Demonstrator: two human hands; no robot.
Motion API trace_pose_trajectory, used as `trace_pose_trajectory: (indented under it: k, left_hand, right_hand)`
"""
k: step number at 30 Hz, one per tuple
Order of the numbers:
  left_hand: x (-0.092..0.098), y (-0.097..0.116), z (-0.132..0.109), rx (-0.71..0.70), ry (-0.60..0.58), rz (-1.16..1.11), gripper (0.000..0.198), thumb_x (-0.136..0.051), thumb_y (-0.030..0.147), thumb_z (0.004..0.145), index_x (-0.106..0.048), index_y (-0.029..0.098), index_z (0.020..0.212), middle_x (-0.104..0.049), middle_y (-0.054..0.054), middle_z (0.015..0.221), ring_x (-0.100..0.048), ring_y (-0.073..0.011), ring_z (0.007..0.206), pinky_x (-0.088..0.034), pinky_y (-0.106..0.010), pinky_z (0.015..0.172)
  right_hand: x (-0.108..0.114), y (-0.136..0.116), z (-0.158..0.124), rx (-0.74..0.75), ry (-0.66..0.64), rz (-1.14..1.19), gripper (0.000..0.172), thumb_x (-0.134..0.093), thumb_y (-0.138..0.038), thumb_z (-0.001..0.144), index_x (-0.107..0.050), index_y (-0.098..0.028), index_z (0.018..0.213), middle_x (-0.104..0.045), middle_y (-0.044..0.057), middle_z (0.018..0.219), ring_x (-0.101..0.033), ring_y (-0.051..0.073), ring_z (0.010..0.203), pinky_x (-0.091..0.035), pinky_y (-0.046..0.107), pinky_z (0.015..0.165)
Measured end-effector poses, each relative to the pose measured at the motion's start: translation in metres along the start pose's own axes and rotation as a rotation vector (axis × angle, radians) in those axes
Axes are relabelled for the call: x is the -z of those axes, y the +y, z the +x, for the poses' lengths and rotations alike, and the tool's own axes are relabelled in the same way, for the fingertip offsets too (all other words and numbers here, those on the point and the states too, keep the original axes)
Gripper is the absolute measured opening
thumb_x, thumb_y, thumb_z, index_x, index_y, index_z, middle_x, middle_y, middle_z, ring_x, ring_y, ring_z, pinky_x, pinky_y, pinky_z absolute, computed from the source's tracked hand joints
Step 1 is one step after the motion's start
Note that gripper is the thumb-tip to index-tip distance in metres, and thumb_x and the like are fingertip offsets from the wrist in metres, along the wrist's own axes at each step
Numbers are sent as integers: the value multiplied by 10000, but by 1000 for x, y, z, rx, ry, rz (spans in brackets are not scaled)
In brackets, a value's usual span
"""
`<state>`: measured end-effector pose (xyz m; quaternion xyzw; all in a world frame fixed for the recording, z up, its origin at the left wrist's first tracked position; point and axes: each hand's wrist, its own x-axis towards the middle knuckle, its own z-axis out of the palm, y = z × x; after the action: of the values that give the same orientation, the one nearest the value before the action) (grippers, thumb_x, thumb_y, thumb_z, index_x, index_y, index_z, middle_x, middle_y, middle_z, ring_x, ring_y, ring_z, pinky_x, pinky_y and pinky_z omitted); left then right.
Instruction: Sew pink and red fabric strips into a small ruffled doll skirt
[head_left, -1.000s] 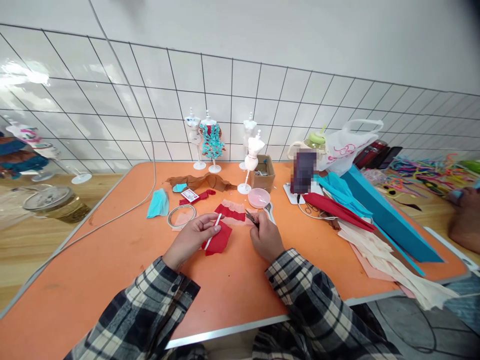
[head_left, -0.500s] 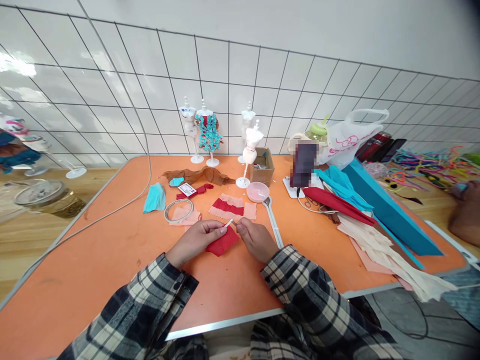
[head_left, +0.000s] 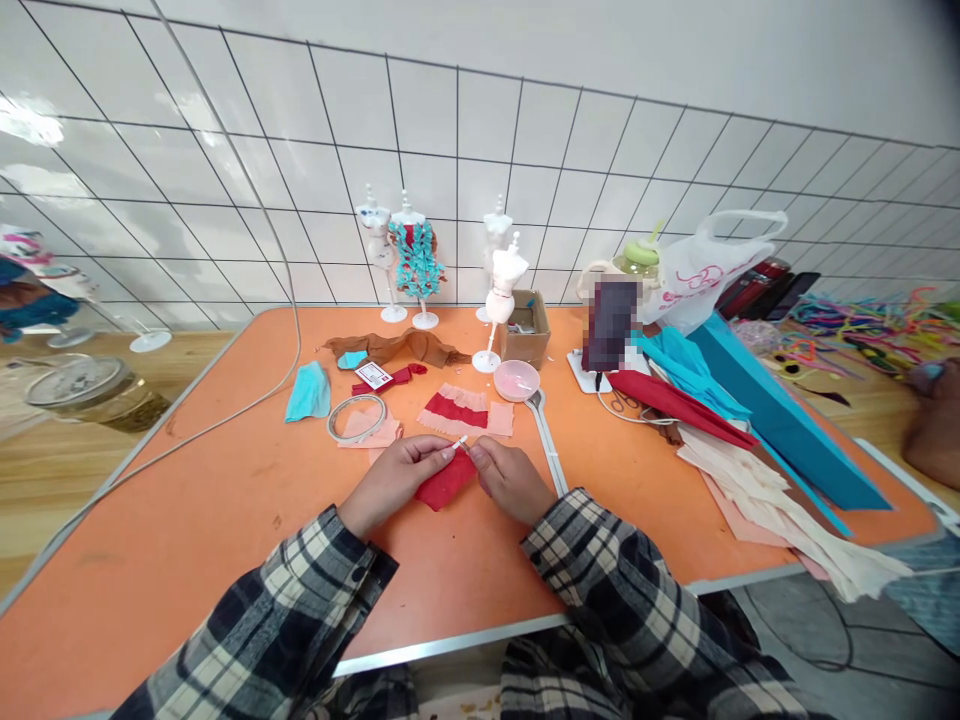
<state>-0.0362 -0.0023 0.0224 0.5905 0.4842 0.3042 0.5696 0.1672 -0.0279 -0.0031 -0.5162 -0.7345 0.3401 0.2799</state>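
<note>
Low over the table, my left hand (head_left: 396, 478) is closed in a pinch on a small piece of red cloth (head_left: 445, 488). A narrow white strip (head_left: 460, 442) lies along the cloth's upper edge. The thumb and fingers of my right hand (head_left: 516, 482) are pinched together at that edge, touching the strip's right end. What exactly sits between the right fingertips is too small to make out. Just beyond the hands lies a pink cloth with a red band (head_left: 454, 409). To its left, a roll of tape (head_left: 357, 418) rests on pink cloth.
White dress-form mannequins (head_left: 504, 285) stand at the back beside a cardboard box (head_left: 526, 345). A pink bowl (head_left: 516, 381), a grey long-handled tool (head_left: 550, 445) and a phone on a stand (head_left: 610, 325) are to the right, with cloth strips (head_left: 682, 385). A cable (head_left: 289, 290) crosses the left. Another person's hand (head_left: 934, 425) shows far right.
My hands stay almost in place, with the fingers shifting slightly at the edge of the red cloth. The camera view has tilted a little.
</note>
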Motion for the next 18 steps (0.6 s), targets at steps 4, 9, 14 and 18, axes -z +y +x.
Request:
trace_pose_trajectory:
  k: [4, 9, 14, 18]
  left_hand:
    - [-2, 0, -1, -2, -12, 1, 399, -792, 566, 738, -813, 195, 885, -795, -64, 923, -660, -230, 821, -505, -320, 773]
    - [-3, -3, -1, 14, -8, -3, 405, -796, 568, 739, -808, 188, 878, -795, -68, 902, -657, -225, 793, -507, -322, 757]
    - [-4, -4, -1, 21, -14, -12, 432, -798, 587, 735, -809, 182, 886, -790, -70, 892, -649, -218, 779, -499, -316, 739]
    - [-6, -2, -2, 30, -22, -27, 447, -792, 593, 747, -802, 174, 902, -782, -66, 880, -639, -207, 760, -492, -307, 713]
  right_hand:
    - [0, 0, 0, 19, 7, -33, 330, -386, -413, 1084, -462, -241, 813, -531, -24, 655, -525, 167, 635, -340, 270, 625]
    - [-2, 2, 0, 37, 13, -21, 322, -392, -406, 1085, -512, -229, 843, -568, -13, 697, -531, 164, 654, -342, 267, 628]
    - [-5, 3, -1, 50, 15, 35, 329, -372, -403, 1091, -523, -232, 854, -562, -18, 683, -510, 159, 617, -337, 268, 617]
    - [-7, 5, -1, 55, 36, 76, 332, -376, -414, 1086, -502, -235, 836, -560, -19, 687, -506, 156, 617, -337, 271, 620]
